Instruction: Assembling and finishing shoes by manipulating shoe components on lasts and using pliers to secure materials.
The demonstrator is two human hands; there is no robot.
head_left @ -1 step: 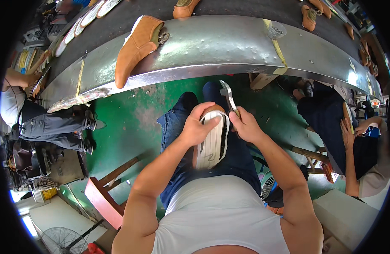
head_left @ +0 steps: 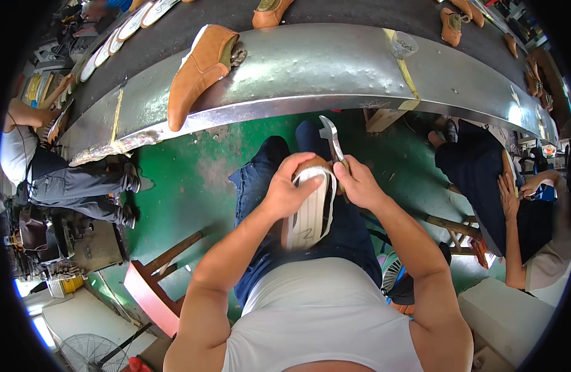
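Observation:
My left hand (head_left: 291, 189) grips a shoe (head_left: 308, 220) over my lap, its pale ribbed sole facing up and a handwritten mark near the lower end. The thumb lies across the sole and the fingers wrap round the tan upper end. In my right hand (head_left: 358, 181), closed at the shoe's right edge, is a pair of metal lasting pliers (head_left: 332, 137), the curved head pointing up and away. My right fingers partly hide the handles. Ahead, a tan shoe (head_left: 200, 77) lies on the metal bench edge (head_left: 298, 68), its toe over the front.
More tan shoes (head_left: 451, 28) and a row of white soles (head_left: 133, 22) rest on the dark bench top. A small clear cup (head_left: 404, 45) stands at its edge. People sit at left and right. A pink-topped stool (head_left: 150, 297) is behind on the left, near a fan (head_left: 93, 352).
The pliers' head has shifted very slightly left, and my right hand has moved a little with it. The grip on the shoe looks the same.

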